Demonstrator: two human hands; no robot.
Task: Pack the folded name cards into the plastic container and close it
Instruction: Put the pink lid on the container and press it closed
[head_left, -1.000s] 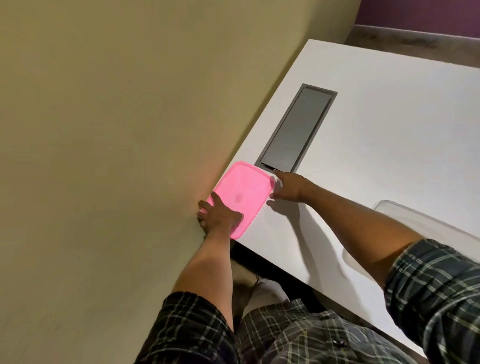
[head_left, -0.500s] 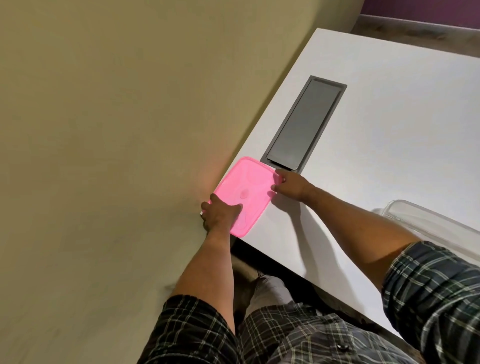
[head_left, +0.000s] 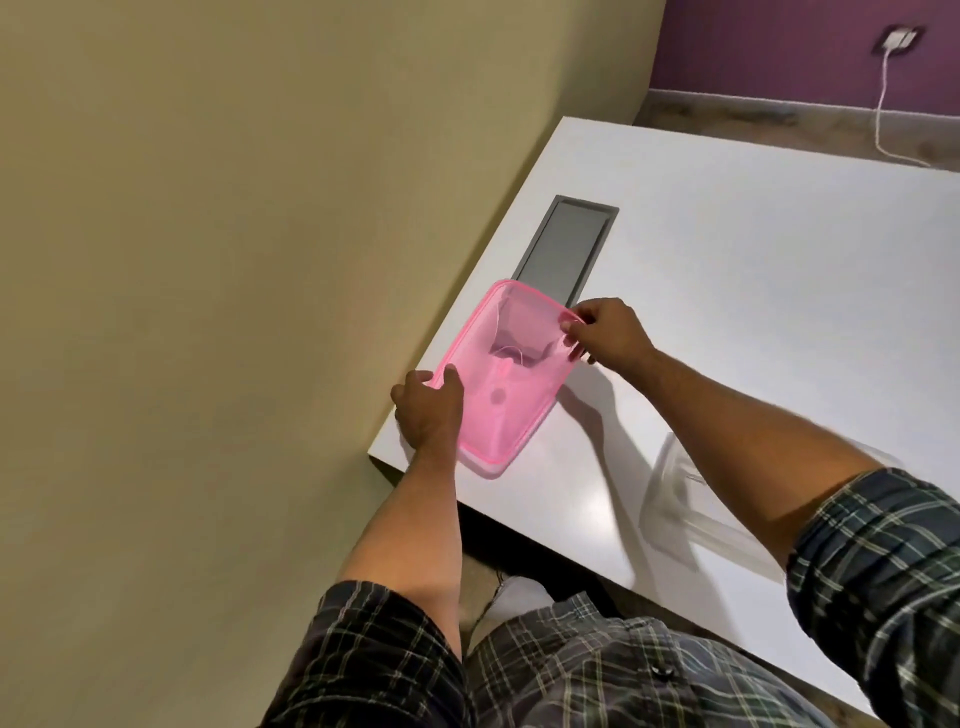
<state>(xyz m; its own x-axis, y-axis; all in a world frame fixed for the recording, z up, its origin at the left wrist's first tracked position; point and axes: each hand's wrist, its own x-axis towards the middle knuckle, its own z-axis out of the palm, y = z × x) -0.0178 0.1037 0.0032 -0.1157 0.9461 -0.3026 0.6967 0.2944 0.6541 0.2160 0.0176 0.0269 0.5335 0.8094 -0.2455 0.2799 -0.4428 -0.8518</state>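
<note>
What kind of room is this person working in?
Probably an office or meeting room: a white desk with a built-in grey cable hatch, plain painted walls, and a wall socket with a cord plugged in.

Grey hatch (head_left: 563, 245) in white table (head_left: 753, 270).

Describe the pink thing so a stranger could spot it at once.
Find the white table beside the beige wall. At its near corner, just before the grey panel, both hands hold a flat pink lid. It is the only brightly coloured thing there; the container nearby is clear.
</note>
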